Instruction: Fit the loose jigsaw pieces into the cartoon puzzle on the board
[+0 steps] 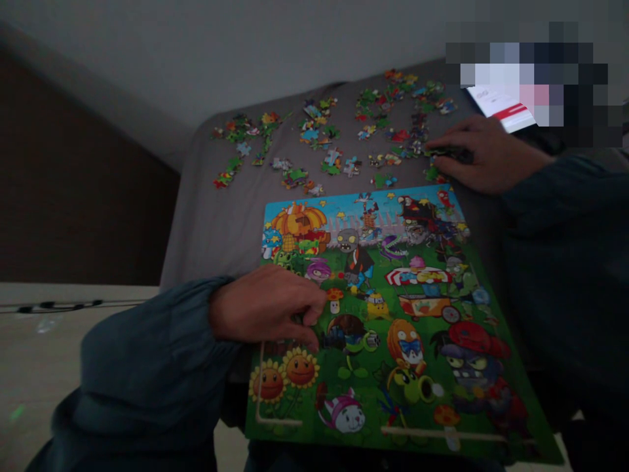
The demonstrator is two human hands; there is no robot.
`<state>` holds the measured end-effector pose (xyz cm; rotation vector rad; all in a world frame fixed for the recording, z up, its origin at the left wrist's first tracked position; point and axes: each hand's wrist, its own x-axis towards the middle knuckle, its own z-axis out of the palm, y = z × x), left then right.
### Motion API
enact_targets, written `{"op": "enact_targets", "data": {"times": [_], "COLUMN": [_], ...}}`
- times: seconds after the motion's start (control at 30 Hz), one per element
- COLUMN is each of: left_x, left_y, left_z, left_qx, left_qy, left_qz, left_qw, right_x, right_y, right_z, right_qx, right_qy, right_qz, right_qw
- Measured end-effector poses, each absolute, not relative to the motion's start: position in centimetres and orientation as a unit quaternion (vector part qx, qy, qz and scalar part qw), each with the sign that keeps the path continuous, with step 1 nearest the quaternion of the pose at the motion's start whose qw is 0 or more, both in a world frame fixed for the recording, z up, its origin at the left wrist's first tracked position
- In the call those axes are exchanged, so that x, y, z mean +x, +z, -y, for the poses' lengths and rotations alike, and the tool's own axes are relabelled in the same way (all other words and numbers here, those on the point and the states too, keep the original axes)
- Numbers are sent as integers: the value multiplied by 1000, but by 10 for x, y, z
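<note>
A puzzle board (363, 387) with cartoon plants and zombies lies in front of me, its picture mostly filled in. Over its left side rests my left hand (275, 305), fingers bent, thumb a little apart from them, and no piece visible between. Beyond the board's top right corner, my right hand (472, 154) reaches in among loose pieces. Its thumb and index finger close around a dark green puzzle piece (442, 151), partly hidden by the fingers. Nearby lie another green piece (432, 173) and a cluster of dark pieces (417, 145).
Several loose puzzle pieces (309, 136) are scattered across the grey cloth (196, 223) beyond the board. A lit phone-like screen (501, 108), partly blurred out, lies at the far right. A pale wall rises behind, and dark cables (63, 305) run at the left.
</note>
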<state>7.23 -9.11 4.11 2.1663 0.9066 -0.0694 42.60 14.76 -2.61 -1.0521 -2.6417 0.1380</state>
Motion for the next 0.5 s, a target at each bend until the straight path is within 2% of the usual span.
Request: {"op": "enact_targets", "data": {"times": [0.23,0.33,0.4,0.5], "left_x": [72,65,54,34], "left_y": [39,42,45,46], "left_z": [90,87,82,71], "left_qx": [862,858,848,792], "left_qy": [-9,35,91,190], "left_qz": [-343,-351,-400,-533], "left_qw": [374,373,337,229], "right_x": [426,425,425,423], "right_y": [-26,-25,-25,-25], "right_z": [-147,-146,-145,-142], "right_qx": [-364,-371,-380,-387], "right_qy": [47,53,58,61], "right_qz": [919,916,912,909], "right_qw": [144,142,143,141]}}
